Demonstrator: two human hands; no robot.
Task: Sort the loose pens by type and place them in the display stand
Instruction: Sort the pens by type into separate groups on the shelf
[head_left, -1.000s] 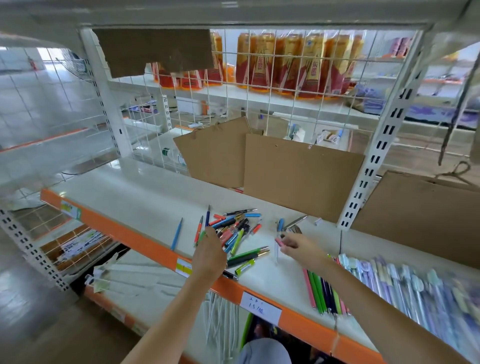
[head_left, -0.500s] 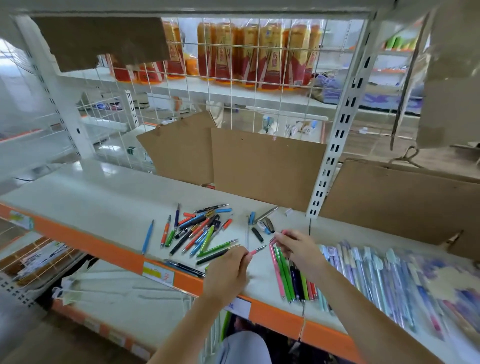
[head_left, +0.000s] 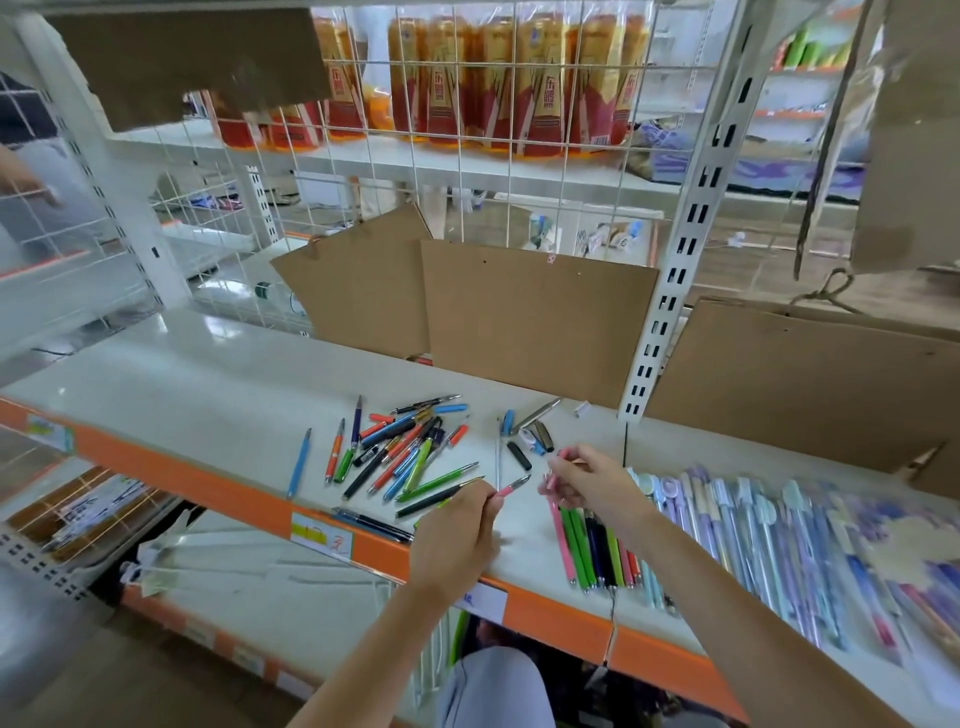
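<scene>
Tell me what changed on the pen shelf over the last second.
The left hand left the loose pile and came right toward the right hand; it now pinches a pink pen part with a metal tip. The right hand holds a pink piece, above the sorted row rather than by the scattered caps. The pile, the row and the cardboard sheets lie as before.

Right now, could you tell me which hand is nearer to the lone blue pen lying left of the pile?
Left. The left hand is right of the lone blue pen, beyond the pile; the right hand is farther right.
</scene>
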